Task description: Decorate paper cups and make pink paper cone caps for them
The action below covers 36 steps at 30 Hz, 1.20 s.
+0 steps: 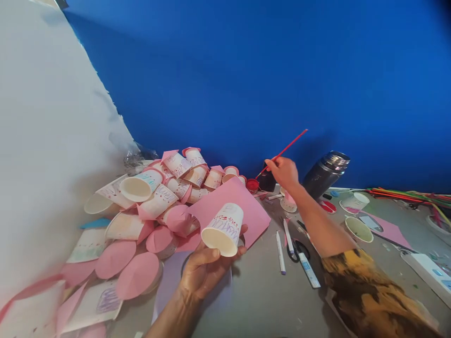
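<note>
In the head view my left hand holds a white paper cup, its open mouth tilted toward me. Red dots and purple scribbled strokes mark the cup's side. My right hand is closed round a thin red paintbrush farther back. The brush's tip points down at a small pot of red paint; whether it touches the paint I cannot tell. Behind the held cup lies a sheet of pink paper.
A heap of decorated paper cups with pink paper tops fills the left side. Markers, scissors and a glue stick lie mid-table. A dark thermos leans at the back right, near coloured pipe cleaners.
</note>
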### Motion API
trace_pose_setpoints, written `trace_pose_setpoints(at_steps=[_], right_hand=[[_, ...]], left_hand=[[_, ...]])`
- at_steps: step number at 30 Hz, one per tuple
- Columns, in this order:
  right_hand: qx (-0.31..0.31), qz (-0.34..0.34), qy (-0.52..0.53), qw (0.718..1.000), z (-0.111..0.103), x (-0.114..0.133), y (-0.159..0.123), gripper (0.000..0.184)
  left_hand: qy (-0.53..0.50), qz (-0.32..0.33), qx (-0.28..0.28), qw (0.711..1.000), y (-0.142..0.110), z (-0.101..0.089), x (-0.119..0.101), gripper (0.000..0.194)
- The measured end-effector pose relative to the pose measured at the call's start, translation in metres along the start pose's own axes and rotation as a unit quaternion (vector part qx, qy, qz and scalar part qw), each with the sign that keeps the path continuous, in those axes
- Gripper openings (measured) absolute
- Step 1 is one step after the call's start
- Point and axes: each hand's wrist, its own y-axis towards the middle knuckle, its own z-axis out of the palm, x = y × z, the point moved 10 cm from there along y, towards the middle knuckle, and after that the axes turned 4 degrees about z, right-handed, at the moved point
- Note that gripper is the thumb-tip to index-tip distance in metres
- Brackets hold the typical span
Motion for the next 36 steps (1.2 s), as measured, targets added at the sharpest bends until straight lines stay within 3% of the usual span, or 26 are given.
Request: trace_pose_setpoints(at_steps=[6, 10, 15, 19, 20, 22, 24, 26, 29, 32, 34, 36], right_hand=[[0.062, 0.007, -0.083, 0.995, 0.059, 0.013, 0.010, 0.037], [0.093, 0.017, -0.100, 0.990, 0.074, 0.016, 0.011, 0.038], [0.103, 0.007, -0.060, 0.993, 0.040, 0.019, -0.009, 0.041], [0.163, -0.051, 0.037, 0.985, 0.007, 0.022, -0.073, 0.034], [0.187, -0.074, 0.084, 0.976, 0.001, 0.024, -0.096, 0.038], [0.248, -0.135, 0.296, 0.913, -0.012, 0.039, -0.146, 0.062], [0.259, -0.156, 0.366, 0.880, -0.024, 0.045, -0.186, 0.076], [0.227, -0.134, 0.365, 0.893, -0.033, 0.042, -0.212, 0.074], [0.173, -0.085, 0.339, 0.921, -0.045, 0.033, -0.235, 0.053], [0.160, -0.076, 0.348, 0.920, -0.051, 0.024, -0.250, 0.040], [0.161, -0.065, 0.367, 0.914, -0.051, 0.012, -0.257, 0.040], [0.164, -0.047, 0.372, 0.912, -0.050, -0.004, -0.261, 0.042]], left_hand=[[-0.051, -0.004, -0.008, 0.999, 0.004, -0.008, -0.004, 0.058], [-0.109, -0.015, 0.001, 0.994, 0.006, 0.000, -0.003, 0.048], [-0.130, -0.005, 0.034, 0.991, 0.008, 0.010, -0.003, 0.050], [-0.127, -0.046, 0.038, 0.990, 0.005, 0.013, 0.009, 0.055], [-0.127, -0.061, 0.036, 0.989, 0.004, 0.014, 0.014, 0.055], [-0.124, -0.090, 0.034, 0.988, 0.002, 0.017, 0.027, 0.052], [-0.112, -0.113, 0.036, 0.987, 0.000, 0.021, 0.040, 0.049], [-0.099, -0.135, 0.041, 0.985, -0.004, 0.027, 0.054, 0.050], [-0.089, -0.154, 0.054, 0.983, -0.016, 0.037, 0.071, 0.050], [-0.060, -0.169, 0.053, 0.982, -0.031, 0.041, 0.083, 0.056], [0.005, -0.172, 0.028, 0.985, -0.040, 0.033, 0.087, 0.067], [0.125, -0.111, -0.041, 0.985, -0.045, 0.012, 0.075, 0.069]])
